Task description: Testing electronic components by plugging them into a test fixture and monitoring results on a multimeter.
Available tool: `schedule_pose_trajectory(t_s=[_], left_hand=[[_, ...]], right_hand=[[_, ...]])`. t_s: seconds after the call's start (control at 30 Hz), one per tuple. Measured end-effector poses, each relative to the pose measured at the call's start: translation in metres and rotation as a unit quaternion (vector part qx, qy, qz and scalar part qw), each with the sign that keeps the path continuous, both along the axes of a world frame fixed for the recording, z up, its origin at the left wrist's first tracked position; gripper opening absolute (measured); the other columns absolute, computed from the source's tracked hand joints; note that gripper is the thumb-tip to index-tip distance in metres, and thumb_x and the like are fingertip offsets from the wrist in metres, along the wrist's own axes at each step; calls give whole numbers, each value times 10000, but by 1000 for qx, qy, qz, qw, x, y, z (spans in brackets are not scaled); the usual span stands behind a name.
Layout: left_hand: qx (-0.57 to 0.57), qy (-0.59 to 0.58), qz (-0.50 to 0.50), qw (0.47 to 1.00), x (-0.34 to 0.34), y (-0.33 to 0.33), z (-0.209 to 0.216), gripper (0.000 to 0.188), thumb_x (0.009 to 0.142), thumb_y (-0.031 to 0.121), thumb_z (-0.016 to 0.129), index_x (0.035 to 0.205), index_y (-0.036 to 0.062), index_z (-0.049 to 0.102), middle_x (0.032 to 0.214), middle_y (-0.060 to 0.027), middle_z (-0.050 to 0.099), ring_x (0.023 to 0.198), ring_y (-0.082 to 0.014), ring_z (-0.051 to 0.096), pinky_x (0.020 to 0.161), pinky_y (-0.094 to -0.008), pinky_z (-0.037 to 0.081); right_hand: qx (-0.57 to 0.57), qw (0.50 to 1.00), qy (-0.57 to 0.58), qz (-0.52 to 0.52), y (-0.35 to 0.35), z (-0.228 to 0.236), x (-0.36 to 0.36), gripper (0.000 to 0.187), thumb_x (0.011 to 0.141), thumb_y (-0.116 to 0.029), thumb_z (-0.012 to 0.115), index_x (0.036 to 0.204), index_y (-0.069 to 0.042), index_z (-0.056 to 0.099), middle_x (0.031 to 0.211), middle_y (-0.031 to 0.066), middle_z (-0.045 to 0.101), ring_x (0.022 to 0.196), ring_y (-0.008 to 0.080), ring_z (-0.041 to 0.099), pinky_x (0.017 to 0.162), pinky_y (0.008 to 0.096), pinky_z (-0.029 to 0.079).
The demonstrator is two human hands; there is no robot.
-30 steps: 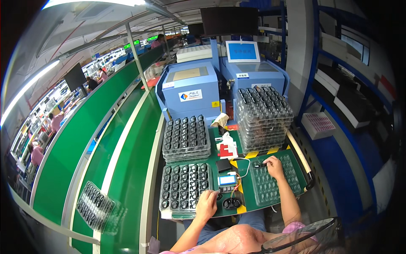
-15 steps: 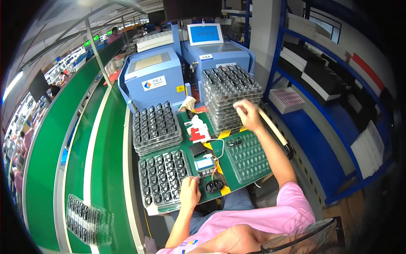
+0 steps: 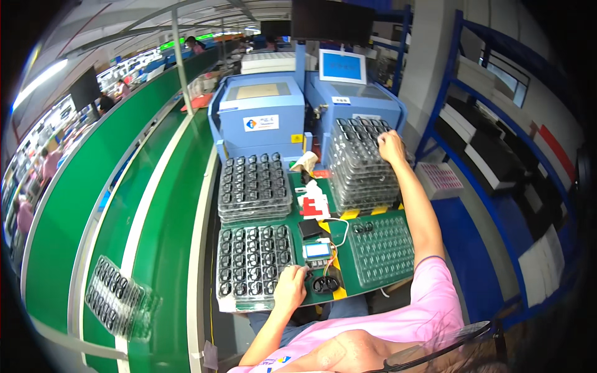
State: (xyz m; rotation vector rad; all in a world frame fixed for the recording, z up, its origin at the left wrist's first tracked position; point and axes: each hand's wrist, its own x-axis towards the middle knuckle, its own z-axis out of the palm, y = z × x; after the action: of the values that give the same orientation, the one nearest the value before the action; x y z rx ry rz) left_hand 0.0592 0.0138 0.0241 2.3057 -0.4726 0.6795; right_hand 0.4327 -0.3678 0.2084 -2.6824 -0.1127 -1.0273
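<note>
My right hand (image 3: 392,148) reaches to the right side of the top tray in a tall stack of clear plastic trays (image 3: 364,180). Its fingers are closed at the black parts (image 3: 359,132) there; what they pinch is too small to make out. Beside the front left tray (image 3: 255,261), full of black looped parts, my left hand (image 3: 290,288) is closed. A small dark piece shows at its fingertips, its kind unclear. Right of it lies a round black double-ringed piece (image 3: 325,285), below a small device with a lit screen (image 3: 317,250).
A second stack of filled trays (image 3: 255,189) stands behind the front left one. At right lies a mostly unfilled clear tray (image 3: 382,252) with a few black parts. Blue machines (image 3: 261,121) stand behind; a green conveyor (image 3: 168,248) with a tray runs at left, a blue rack (image 3: 448,93) at right.
The view has shifted, so the bench appears farther right. My right hand has moved farther away, from beside the tall stack up to its top tray. My left hand stays beside the front left tray.
</note>
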Motion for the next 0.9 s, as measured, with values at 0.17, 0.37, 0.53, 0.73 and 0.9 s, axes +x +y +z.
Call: schedule_pose_trajectory(t_s=[0.17,0.37,0.53,0.73,0.9], left_hand=[[6,-8,-3,1000,1,3,0,254,911,-37,676,1153,32,709,1020,-129,654,950,-338,648,839,-411,542],[-4,-6,3,1000,7,-2,-2,250,913,-42,675,1147,39,709,1019,-131,651,944,-341,644,834,-419,538],[-22,12,-9,1000,4,-2,-1,253,909,-36,675,1148,41,706,1036,-142,650,973,-358,642,850,-433,532],[-47,46,-16,998,3,0,2,115,949,-9,680,1050,35,713,929,-151,639,883,-372,622,805,-441,505],[-24,53,-1,998,3,-4,21,96,956,-9,698,1039,34,716,893,-130,630,832,-320,617,785,-409,488]], right_hand=[[-44,996,-72,31,9,7,-7,132,1015,-117,610,1076,-17,671,1101,218,646,1079,428,621,973,526,497],[2,957,-235,169,54,32,-99,116,1057,-115,555,1068,-21,623,1043,189,632,1004,412,602,915,492,483],[70,954,-132,258,68,-20,-204,93,1035,-70,575,1074,-11,635,1002,195,683,967,403,647,875,481,519],[167,946,42,275,73,-128,-291,129,1029,-113,605,1122,-35,650,1027,185,724,965,408,701,851,482,567],[215,928,138,270,89,-169,-338,143,1047,-138,563,1117,-31,628,1046,183,726,978,421,696,849,489,566]])
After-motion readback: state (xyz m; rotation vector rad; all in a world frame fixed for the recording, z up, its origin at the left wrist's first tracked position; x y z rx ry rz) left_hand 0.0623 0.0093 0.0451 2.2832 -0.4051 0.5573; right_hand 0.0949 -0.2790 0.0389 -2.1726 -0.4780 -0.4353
